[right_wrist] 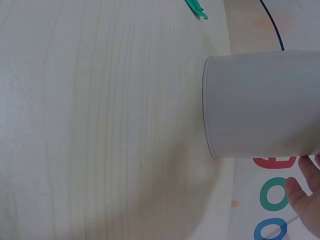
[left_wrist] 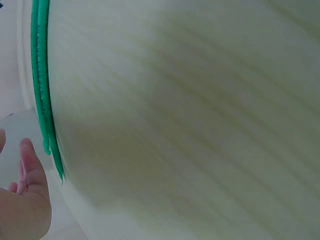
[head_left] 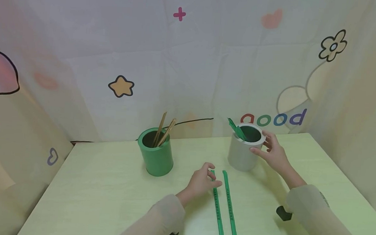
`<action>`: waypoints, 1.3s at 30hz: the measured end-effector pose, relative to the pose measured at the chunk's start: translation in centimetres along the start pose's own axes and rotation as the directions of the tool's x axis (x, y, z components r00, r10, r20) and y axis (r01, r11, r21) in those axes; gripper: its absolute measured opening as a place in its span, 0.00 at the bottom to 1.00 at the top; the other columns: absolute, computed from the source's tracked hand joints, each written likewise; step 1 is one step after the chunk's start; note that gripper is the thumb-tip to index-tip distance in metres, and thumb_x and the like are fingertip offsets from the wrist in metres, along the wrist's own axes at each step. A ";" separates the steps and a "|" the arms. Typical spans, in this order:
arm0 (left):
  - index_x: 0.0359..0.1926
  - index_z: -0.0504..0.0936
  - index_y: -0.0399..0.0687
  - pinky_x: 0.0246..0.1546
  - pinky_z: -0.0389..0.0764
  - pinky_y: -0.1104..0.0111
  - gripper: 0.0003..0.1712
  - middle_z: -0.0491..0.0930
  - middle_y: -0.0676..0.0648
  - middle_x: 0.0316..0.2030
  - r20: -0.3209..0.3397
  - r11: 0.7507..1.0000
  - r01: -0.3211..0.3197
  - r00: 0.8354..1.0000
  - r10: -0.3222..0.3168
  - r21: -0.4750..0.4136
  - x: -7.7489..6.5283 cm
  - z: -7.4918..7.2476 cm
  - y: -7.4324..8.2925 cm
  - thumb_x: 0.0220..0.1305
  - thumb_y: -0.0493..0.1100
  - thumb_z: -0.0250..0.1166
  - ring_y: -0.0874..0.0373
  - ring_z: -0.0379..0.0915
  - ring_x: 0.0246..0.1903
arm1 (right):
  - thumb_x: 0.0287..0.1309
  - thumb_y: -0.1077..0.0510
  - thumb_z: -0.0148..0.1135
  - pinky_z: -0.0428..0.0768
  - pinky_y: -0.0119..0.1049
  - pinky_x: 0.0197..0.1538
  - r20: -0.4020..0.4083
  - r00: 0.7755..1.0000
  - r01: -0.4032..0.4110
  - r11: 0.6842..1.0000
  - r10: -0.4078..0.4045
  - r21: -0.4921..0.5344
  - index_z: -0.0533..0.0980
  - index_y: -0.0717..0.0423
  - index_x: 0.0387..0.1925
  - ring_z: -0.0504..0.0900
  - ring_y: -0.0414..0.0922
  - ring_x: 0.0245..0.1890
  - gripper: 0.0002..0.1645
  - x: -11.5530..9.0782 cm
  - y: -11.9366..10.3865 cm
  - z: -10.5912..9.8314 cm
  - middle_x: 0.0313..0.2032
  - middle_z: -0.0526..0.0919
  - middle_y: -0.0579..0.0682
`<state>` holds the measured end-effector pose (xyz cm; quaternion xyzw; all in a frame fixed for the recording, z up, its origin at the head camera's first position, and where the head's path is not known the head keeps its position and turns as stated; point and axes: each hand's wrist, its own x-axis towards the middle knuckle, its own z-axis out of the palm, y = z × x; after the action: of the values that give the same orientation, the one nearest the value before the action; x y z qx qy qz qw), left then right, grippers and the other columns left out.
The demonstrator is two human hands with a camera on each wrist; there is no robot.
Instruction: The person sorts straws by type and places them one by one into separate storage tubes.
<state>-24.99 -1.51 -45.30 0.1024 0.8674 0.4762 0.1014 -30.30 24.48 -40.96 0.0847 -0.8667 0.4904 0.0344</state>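
Note:
My left hand (head_left: 201, 181) hovers over the far end of one long green printed strip (head_left: 218, 209), fingers loosely bent and thumb apart. A second such strip (head_left: 230, 210) lies alongside to its right. In the left wrist view, the left hand (left_wrist: 30, 195) appears beside the strips' tips. My right hand (head_left: 274, 151) is at the right side of a white cylindrical holder (head_left: 242, 158), fingers at its rim and thumb spread in front. From the right wrist, its fingertips (right_wrist: 306, 162) show right at the holder's wall. Shorter-looking green pieces (head_left: 237, 129) lean out of that holder.
A green cylindrical holder (head_left: 157, 160) with several thin brown sticks (head_left: 165, 134) stands at the back left of the pale wooden table (head_left: 89, 190). A printed curtain (head_left: 191, 67) hangs behind the table's far edge. Black tabs (head_left: 283, 213) hang near both sleeves.

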 end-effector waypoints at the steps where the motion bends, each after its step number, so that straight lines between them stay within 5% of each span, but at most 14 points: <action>1: 0.51 0.64 0.47 0.30 0.71 0.73 0.30 0.77 0.51 0.33 0.012 1.000 0.005 1.000 -0.005 0.013 -0.1 0.1 0.0 0.49 0.47 0.67 0.62 0.72 0.29 | 0.49 0.44 0.61 0.60 0.61 0.56 0.000 1.000 -0.001 1.000 0.001 0.001 0.43 0.52 0.66 0.53 0.64 0.63 0.51 0.0 0.0 0.0 0.67 0.47 0.60; 14: 0.46 0.63 0.44 0.22 0.67 0.75 0.30 0.72 0.53 0.24 0.044 0.985 0.030 0.998 -0.038 0.173 -0.3 1.2 -0.8 0.46 0.47 0.69 0.62 0.66 0.21 | 0.49 0.45 0.62 0.61 0.61 0.56 -0.002 1.000 0.012 1.000 -0.012 0.011 0.44 0.52 0.65 0.54 0.64 0.62 0.50 0.1 0.1 0.0 0.66 0.48 0.60; 30: 0.39 0.65 0.47 0.18 0.62 0.75 0.27 0.66 0.53 0.17 -0.068 0.955 0.076 0.996 -0.059 0.288 -0.7 2.4 -0.2 0.42 0.46 0.71 0.61 0.59 0.18 | 0.49 0.45 0.62 0.62 0.59 0.55 -0.003 1.000 0.013 1.000 -0.013 0.008 0.44 0.53 0.65 0.55 0.64 0.62 0.50 0.1 0.0 0.0 0.66 0.49 0.61; 39: 0.42 0.67 0.46 0.21 0.64 0.74 0.26 0.70 0.52 0.20 -0.104 0.954 0.129 0.989 -0.104 0.270 -0.8 2.5 0.1 0.43 0.43 0.70 0.60 0.62 0.20 | 0.49 0.45 0.62 0.62 0.60 0.55 -0.005 1.000 0.017 1.000 -0.017 0.003 0.44 0.53 0.66 0.55 0.64 0.62 0.51 0.1 0.2 0.0 0.66 0.48 0.60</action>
<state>-23.55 0.36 -46.52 0.0429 0.9334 0.3480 0.0757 -30.46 24.53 -41.09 0.0911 -0.8650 0.4918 0.0406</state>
